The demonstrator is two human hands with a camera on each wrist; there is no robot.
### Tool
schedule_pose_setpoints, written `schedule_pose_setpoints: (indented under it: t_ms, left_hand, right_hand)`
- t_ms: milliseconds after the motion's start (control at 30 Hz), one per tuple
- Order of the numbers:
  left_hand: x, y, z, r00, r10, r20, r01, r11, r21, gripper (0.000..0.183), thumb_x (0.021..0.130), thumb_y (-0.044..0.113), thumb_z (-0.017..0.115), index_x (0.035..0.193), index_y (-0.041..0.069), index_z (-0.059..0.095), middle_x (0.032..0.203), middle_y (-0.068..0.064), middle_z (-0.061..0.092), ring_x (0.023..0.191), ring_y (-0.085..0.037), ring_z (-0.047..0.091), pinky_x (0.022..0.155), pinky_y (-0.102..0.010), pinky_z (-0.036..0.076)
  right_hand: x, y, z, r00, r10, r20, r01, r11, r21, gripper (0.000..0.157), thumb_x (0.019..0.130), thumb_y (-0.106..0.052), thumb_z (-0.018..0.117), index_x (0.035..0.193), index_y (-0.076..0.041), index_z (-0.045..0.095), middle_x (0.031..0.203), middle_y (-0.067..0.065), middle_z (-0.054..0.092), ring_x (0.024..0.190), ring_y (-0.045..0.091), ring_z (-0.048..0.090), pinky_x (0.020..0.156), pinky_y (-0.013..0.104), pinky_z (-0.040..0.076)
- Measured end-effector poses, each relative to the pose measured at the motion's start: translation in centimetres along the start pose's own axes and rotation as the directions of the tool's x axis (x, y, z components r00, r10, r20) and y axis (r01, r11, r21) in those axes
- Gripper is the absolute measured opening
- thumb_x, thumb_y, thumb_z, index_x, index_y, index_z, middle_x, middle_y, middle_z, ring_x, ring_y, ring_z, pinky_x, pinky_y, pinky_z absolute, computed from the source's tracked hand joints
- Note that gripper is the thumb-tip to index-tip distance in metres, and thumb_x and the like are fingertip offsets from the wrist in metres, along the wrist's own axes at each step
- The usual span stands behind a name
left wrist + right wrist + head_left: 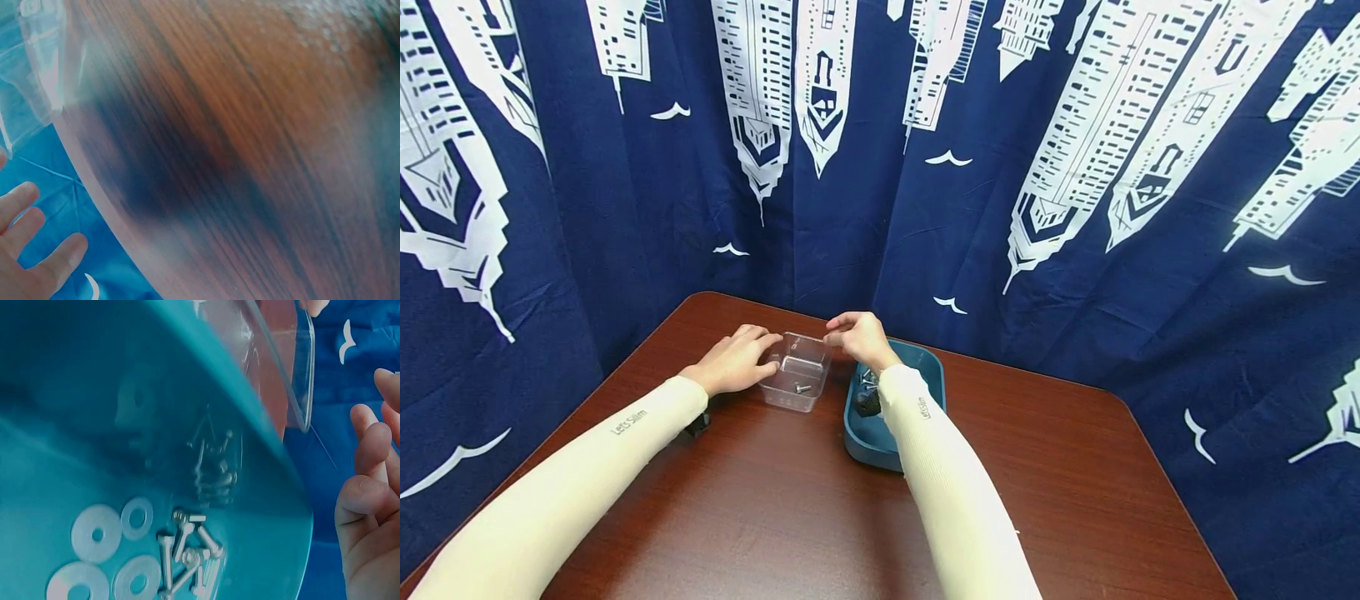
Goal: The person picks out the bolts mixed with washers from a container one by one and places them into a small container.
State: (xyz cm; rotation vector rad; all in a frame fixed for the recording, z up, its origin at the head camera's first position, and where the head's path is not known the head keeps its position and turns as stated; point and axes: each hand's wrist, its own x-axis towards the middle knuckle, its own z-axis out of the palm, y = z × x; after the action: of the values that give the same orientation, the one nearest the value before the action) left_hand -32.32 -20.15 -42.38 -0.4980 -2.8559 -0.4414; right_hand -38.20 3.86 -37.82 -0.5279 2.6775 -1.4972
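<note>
My left hand (733, 360) rests at the left side of a clear plastic container (792, 403), its spread fingers at the rim. A screw (802, 388) lies inside that container. My right hand (861, 340) is raised over the far left edge of a blue tray (936, 377), fingertips pointing toward the container's right rim. In the right wrist view its fingers (373, 445) are loosely bent, with nothing visible between them. Several screws (167, 562) lie in a cluster on the tray's floor beside several flat washers (84, 542).
The container and the tray stand side by side near the far edge of a brown wooden table (1037, 467). Just behind the table hangs a dark blue curtain (880, 200) with white building prints. The tray has a raised wall all round.
</note>
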Motion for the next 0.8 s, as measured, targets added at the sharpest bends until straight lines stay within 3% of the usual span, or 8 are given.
schedule_pose_setpoints:
  t_ms: [133, 333, 467, 567, 700, 800]
  left_hand:
    - [0.1, 0.0, -0.1, 1.000, 0.010, -0.011, -0.010, 1.000, 0.011, 0.056, 0.093, 0.033, 0.064, 0.142, 0.006, 0.056, 0.138, -0.019, 0.055, 0.132, -0.037, 0.045, 0.101, -0.062, 0.044]
    - [0.0, 0.0, -0.2, 1.000, 0.020, -0.015, -0.020, 1.000, 0.012, 0.056, 0.093, 0.033, 0.065, 0.141, 0.006, 0.056, 0.138, -0.020, 0.055, 0.134, -0.037, 0.044, 0.101, -0.062, 0.043]
    - [0.0, 0.1, -0.1, 1.000, 0.023, -0.016, -0.023, 1.000, 0.000, 0.056, 0.092, 0.034, 0.066, 0.140, 0.007, 0.057, 0.139, -0.019, 0.054, 0.134, -0.037, 0.043, 0.102, -0.060, 0.043]
    - [0.1, 0.2, -0.1, 0.999, 0.036, -0.024, -0.036, 0.999, -0.004, 0.054, 0.092, 0.033, 0.065, 0.139, 0.007, 0.058, 0.139, -0.019, 0.054, 0.134, -0.037, 0.043, 0.102, -0.060, 0.043]
    - [0.3, 0.7, -0.3, 0.998, 0.045, -0.033, -0.045, 0.999, -0.013, 0.052, 0.093, 0.032, 0.065, 0.139, 0.008, 0.059, 0.138, -0.018, 0.054, 0.134, -0.036, 0.043, 0.102, -0.060, 0.043]
    - [0.7, 1.2, -0.6, 0.998, 0.057, -0.041, -0.058, 0.998, -0.017, 0.051, 0.093, 0.032, 0.064, 0.138, 0.008, 0.059, 0.139, -0.017, 0.054, 0.135, -0.035, 0.043, 0.101, -0.060, 0.043]
  right_hand:
    - [-0.2, 0.4, -0.9, 1.000, -0.002, 0.003, 0.002, 0.999, 0.034, 0.021, 0.080, -0.004, 0.079, 0.100, -0.004, 0.074, 0.090, 0.008, 0.077, 0.081, 0.032, 0.069, 0.058, 0.026, 0.050]
    - [-0.7, 1.0, -2.0, 1.000, 0.003, 0.002, -0.003, 1.000, 0.030, 0.019, 0.082, -0.008, 0.079, 0.101, -0.008, 0.074, 0.092, 0.005, 0.076, 0.076, 0.020, 0.066, 0.071, 0.037, 0.057]
    - [-1.2, 1.4, -2.6, 1.000, 0.008, -0.008, -0.007, 0.999, 0.051, 0.021, 0.084, -0.007, 0.078, 0.104, -0.005, 0.074, 0.093, 0.006, 0.076, 0.081, 0.031, 0.068, 0.079, 0.048, 0.056]
    - [-1.6, 1.7, -3.2, 1.000, 0.007, -0.025, -0.005, 0.998, 0.065, 0.021, 0.084, -0.007, 0.078, 0.104, -0.005, 0.073, 0.093, 0.007, 0.076, 0.086, 0.035, 0.068, 0.078, 0.049, 0.056]
    - [-2.1, 2.1, -3.8, 0.999, 0.012, -0.033, -0.009, 0.997, 0.081, 0.019, 0.084, -0.007, 0.077, 0.103, -0.007, 0.073, 0.097, 0.009, 0.076, 0.083, 0.021, 0.068, 0.077, 0.042, 0.057]
    - [-2.3, 2.2, -4.3, 0.999, 0.011, -0.037, -0.008, 0.996, 0.083, 0.018, 0.085, -0.006, 0.076, 0.103, -0.006, 0.073, 0.098, 0.010, 0.075, 0.083, 0.022, 0.068, 0.075, 0.037, 0.056]
